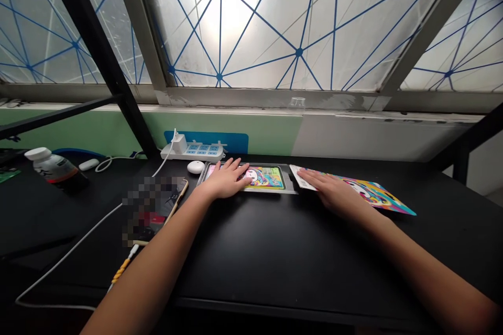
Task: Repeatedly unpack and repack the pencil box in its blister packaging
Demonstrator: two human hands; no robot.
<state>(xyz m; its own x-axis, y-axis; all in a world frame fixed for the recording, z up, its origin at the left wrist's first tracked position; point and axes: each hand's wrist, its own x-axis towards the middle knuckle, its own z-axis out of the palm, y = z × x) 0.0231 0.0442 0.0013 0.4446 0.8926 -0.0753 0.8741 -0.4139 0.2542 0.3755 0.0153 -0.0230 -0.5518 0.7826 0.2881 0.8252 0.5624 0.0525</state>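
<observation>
My left hand (227,178) lies flat with spread fingers on a shallow grey tray-like case (290,184) that has a colourful cartoon picture (269,178) in it. Part of the picture is hidden under the hand. To the right, my right hand (334,191) rests with outstretched fingers on a thin, brightly printed cartoon card or booklet (377,193), whose white left end shows by the fingertips. The card's right end sticks out beyond the hand. Case and card lie almost end to end at the back of the black table.
Left of my left forearm is a partly blurred phone-like device (175,204) with a white cable (74,251). Behind it are a power strip (192,152) and a white earbud-type case (195,167). A bottle (55,167) stands far left. Black frame bars (113,78) rise by the window.
</observation>
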